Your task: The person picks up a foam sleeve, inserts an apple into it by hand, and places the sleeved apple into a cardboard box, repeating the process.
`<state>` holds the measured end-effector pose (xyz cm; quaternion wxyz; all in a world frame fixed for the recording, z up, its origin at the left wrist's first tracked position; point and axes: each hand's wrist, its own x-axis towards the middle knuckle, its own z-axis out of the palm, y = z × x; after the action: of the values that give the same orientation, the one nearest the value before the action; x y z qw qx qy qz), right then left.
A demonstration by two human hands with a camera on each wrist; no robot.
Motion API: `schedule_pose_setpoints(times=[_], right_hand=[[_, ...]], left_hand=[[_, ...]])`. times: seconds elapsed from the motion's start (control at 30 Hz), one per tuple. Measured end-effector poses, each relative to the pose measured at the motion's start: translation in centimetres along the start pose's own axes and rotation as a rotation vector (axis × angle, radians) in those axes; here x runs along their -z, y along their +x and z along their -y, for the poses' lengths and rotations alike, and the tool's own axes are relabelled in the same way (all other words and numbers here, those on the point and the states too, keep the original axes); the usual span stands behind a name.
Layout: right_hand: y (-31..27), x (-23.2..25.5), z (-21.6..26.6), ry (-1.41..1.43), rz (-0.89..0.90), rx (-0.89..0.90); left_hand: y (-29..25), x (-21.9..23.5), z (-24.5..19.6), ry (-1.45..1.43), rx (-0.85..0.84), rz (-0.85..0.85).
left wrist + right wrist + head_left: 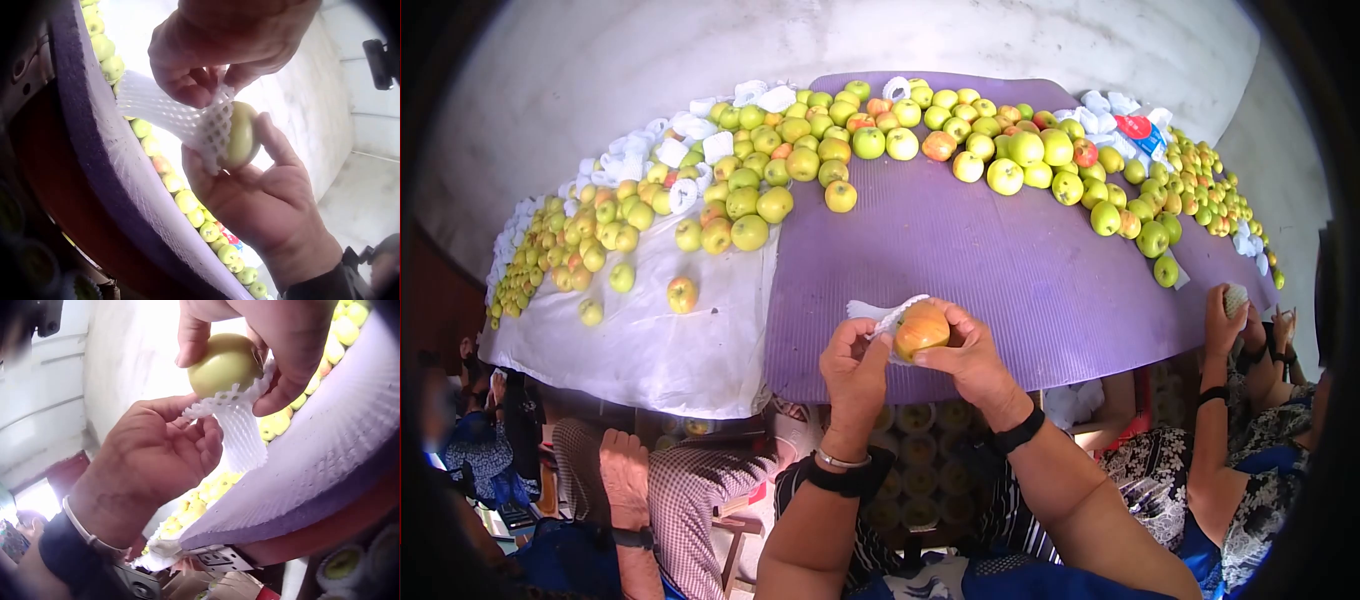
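Over the near part of the purple mat, my right hand [970,350] grips a yellow-red apple [921,331] between thumb and fingers. My left hand [855,362] pinches the rim of a white foam net sleeve [892,318] against the apple's side. In the left wrist view the sleeve's mouth [219,128] is stretched over part of the apple [242,134], and its tail hangs loose to the left. From the right wrist, the apple [225,365] stands mostly bare above the net [240,437], with fingers of both hands at the rim.
Many apples [900,143] are heaped along the back of the purple mat [880,240] and the white cloth [730,300]. White foam sleeves [628,160] lie behind them. Other people's hands [1225,320] work at the right. Wrapped apples [917,450] sit below the table edge.
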<state>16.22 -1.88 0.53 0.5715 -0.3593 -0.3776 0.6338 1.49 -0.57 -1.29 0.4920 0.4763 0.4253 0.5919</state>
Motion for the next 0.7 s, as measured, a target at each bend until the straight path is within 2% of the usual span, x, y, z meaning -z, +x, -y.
schedule_pose_setpoints(times=[0.03,0.1,0.17,0.2,0.27,0.33,0.37,0.43,0.47,0.53,0.6,0.67,0.7], right_hand=[[0.0,0.0,0.0,-0.117,-0.015,0.001],[0.0,-0.1,-0.1,-0.165,-0.031,0.003],[0.1,-0.1,-0.2,-0.213,-0.049,0.006],[0.3,0.1,-0.4,-0.22,-0.069,0.011],[0.5,0.3,-0.8,-0.229,-0.092,0.017],[0.5,0.2,-1.2,-0.595,-0.217,0.232],[0.5,0.2,-1.1,-0.595,-0.218,0.232],[0.5,0.1,-0.6,-1.038,-0.197,0.613],[0.4,-0.1,-0.7,-1.038,-0.198,0.613],[0.4,-0.4,-0.9,-1.065,-0.18,0.655],[0.6,0.1,-1.4,-1.035,-0.207,0.624],[0.7,0.4,-1.3,-1.007,-0.228,0.592],[0.6,0.4,-1.1,-1.045,-0.256,0.562]], left_hand=[[0.0,-0.2,-0.1,-0.072,-0.012,-0.009],[0.0,-0.5,-0.1,-0.144,-0.023,-0.018],[-0.2,-0.6,0.0,0.157,-0.23,-0.046],[-0.3,-0.8,-0.3,0.158,-0.23,-0.044],[-0.7,-1.1,-1.4,0.357,-0.378,-0.001],[-1.0,-1.3,-1.5,0.376,-0.394,0.016],[-1.2,-1.5,-1.5,0.396,-0.41,0.03],[-1.2,-1.6,-1.1,0.358,-0.383,-0.017],[-1.3,-1.7,-1.0,0.32,-0.357,-0.063],[-1.2,-1.6,-1.3,0.341,-0.381,-0.05],[-1.2,-1.6,-1.3,0.361,-0.403,-0.035],[-1.4,-1.7,-0.9,0.51,-0.53,0.059],[-1.4,-1.7,-0.9,0.509,-0.529,0.059]])
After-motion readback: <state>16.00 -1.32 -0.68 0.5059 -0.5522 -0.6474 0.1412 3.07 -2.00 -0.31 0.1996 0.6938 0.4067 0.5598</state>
